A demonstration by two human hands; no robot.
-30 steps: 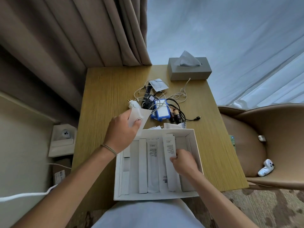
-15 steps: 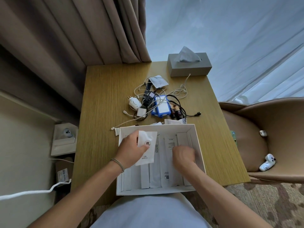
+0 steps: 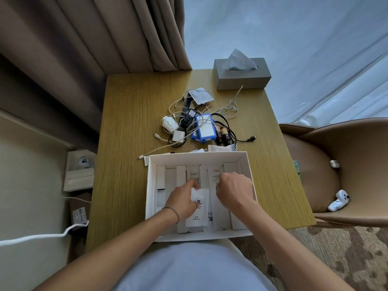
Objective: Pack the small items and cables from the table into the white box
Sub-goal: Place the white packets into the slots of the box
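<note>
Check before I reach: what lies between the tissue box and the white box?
Head view: tangled cables, a blue device, white plug between tissue box and white box.

One white box (image 3: 151, 185) held about six long packs (edges overlapped); two brown bottles (image 3: 222, 133) stood at twelve o'clock, beside one blue case (image 3: 204, 131).

Right hand (image 3: 234, 191) fingertips hidden; white packet (image 3: 198, 208) print unreadable.
</note>
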